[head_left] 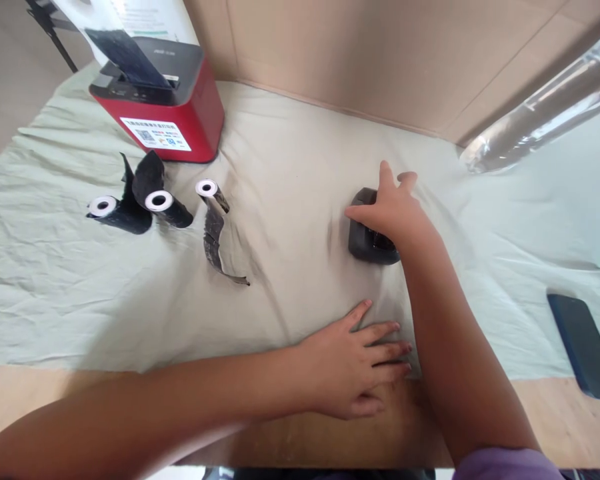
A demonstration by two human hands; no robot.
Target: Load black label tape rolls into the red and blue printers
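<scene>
My right hand (397,208) lies over a small black boxy device (366,248) on the cloth. Its thumb reaches across the device's left edge and its other visible fingers stretch out, spread, past the far side. The hand covers much of the device's top and right side, so its kind is unclear. Close to me, my left hand (353,363) rests palm down, fingers spread, on the front part of the cloth, holding nothing.
A red and black printer (155,127) stands back left. Before it are three white-cored rolls with dark wrapping (130,217), (177,212), (215,190). A phone (585,347) lies at right. A clear plastic-wrapped roll (545,100) leans by the cardboard wall (330,60).
</scene>
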